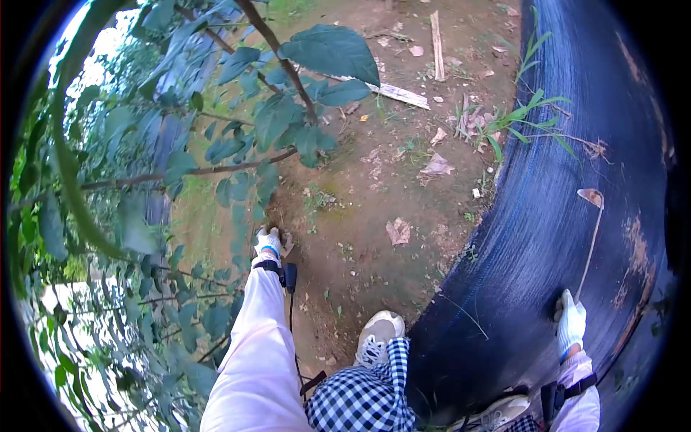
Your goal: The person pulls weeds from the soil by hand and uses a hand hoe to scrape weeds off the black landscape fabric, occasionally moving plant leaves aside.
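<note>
Thin bent-headed hoe (590, 252) over shiny black sheet (475, 295); right hand (571, 322) gripping it. Left hand (268, 241) outstretched low, can't tell grip.

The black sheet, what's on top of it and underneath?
On the black sheet: a shoe and brownish patches. Grass overhangs its edge; the right hand holds a thin-handled tool over it. Whatever's underneath is covered.

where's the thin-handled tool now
In the head view, the thin-handled tool is at right, in the gloved right hand, seen against the black sheet.
</note>
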Demonstrator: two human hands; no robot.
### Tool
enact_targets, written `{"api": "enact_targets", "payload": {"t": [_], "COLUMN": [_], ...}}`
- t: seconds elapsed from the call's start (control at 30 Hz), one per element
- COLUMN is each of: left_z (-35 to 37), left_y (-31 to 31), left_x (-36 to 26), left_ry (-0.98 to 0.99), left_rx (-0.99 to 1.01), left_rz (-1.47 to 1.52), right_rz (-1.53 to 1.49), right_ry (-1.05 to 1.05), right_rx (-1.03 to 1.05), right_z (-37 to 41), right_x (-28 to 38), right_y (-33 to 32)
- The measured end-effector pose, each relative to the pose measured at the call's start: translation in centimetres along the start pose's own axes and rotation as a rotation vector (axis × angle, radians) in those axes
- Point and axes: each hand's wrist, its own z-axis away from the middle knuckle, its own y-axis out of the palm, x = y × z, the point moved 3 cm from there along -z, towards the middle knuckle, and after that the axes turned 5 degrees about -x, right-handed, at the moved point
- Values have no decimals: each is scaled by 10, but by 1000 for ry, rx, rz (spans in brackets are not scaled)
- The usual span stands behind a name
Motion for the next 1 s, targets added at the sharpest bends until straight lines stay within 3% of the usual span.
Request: {"api": "enact_targets", "payload": {"t": [0.03,0.07,0.13,0.17,0.27,0.33,0.4,0.47,0.5,0.6,0.63,0.73,0.8,0.83,0.87,0.93,0.97,1.0], "left_z": [-44,-43,-50,-40,13,41,91,104,107,34,58,51,39,-13,-7,12,28,42], "left_y": [12,6,8,9,14,29,34,55,61,98,79,30,1,16,13,21,26,31], "left_x": [37,26,33,21,-35,-58,-101,-119,-123,-79,-103,-123,-119,-76,-66,-46,-41,-34], "left_ry": [127,157,180,-39,143,597,797,759,855,612,360,310,308,576,636,441,451,335], "left_rx": [-102,-17,-183,12,263,273,204,301,223,372,431,334,269,333,296,445,486,552], "left_rz": [-186,-152,-119,223,174,-189,-438,-411,-421,35,219,433,353,243,-50,-231,-130,-44], "right_rz": [-49,-97,-143,-159,-47,60,169,267,256,269,266,256,254,251,258,280,271,262], "right_ry": [34,61,94,54,-74,-114,-124,-154,-141,-84,-93,-95,-95,-95,-94,-96,-97,-100], "right_rx": [6,12,25,-43,-188,-252,-271,-313,-316,-322,-305,-300,-290,-288,-293,-306,-303,-301], "right_z": [5,11,17,3,-4,4,1,-8,-11,4,7,1,5,6,4,-2,-3,-3], "right_x": [0,2,6,-10,-17,-10,-9,-17,-21,-4,0,-8,-2,-1,-3,-8,-10,-11], "right_y": [7,14,26,34,42,43,39,40,41,40,39,38,38,38,38,38,39,39]}}
